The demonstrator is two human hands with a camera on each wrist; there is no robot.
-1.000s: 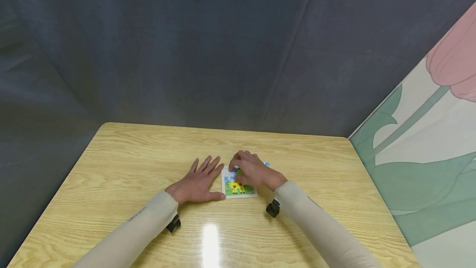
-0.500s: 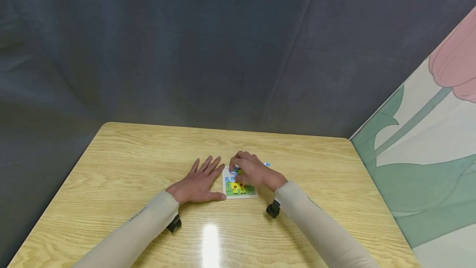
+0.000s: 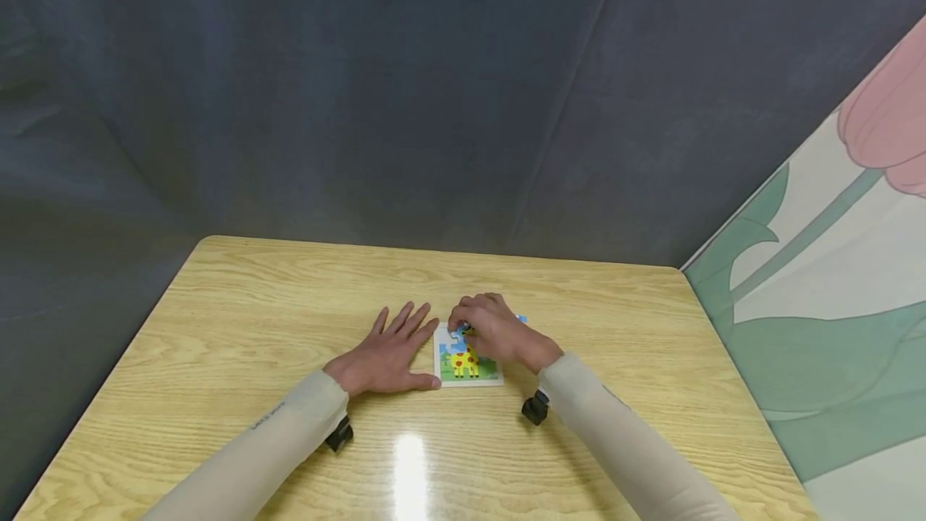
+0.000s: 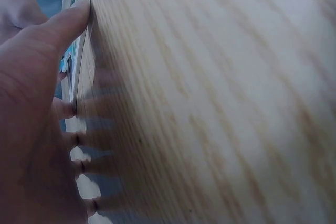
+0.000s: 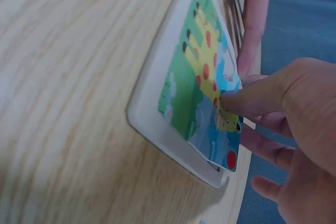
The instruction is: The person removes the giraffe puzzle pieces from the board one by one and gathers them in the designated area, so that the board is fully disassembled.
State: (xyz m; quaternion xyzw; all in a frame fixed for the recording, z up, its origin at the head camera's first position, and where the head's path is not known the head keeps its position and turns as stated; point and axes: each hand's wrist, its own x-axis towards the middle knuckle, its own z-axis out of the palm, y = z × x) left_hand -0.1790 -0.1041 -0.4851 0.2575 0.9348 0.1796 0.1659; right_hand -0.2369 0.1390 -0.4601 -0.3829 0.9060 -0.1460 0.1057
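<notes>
A giraffe jigsaw puzzle [image 3: 463, 367] lies in a white tray [image 5: 140, 106] on the table. My right hand [image 3: 497, 332] pinches a puzzle piece [image 5: 230, 139] with the giraffe's head and a red dot on blue. Its thumb lies on the printed face, and the piece's outer corner is tilted up above the tray rim in the right wrist view. My left hand [image 3: 387, 358] lies palm down with fingers spread to the left of the tray. Its thumb and index fingertips are right at the tray's left edge. Part of the puzzle's upper right is hidden under my right hand.
Another blue piece [image 3: 521, 317] shows just beyond my right hand. The wooden table [image 3: 289, 280] ends at a dark curtain [image 3: 362, 103] behind, and a flower-painted panel [image 3: 832, 280] stands along the right.
My right hand shifts very slightly to the right over the puzzle's upper part, with the pinched piece. My left hand stays in place beside the tray.
</notes>
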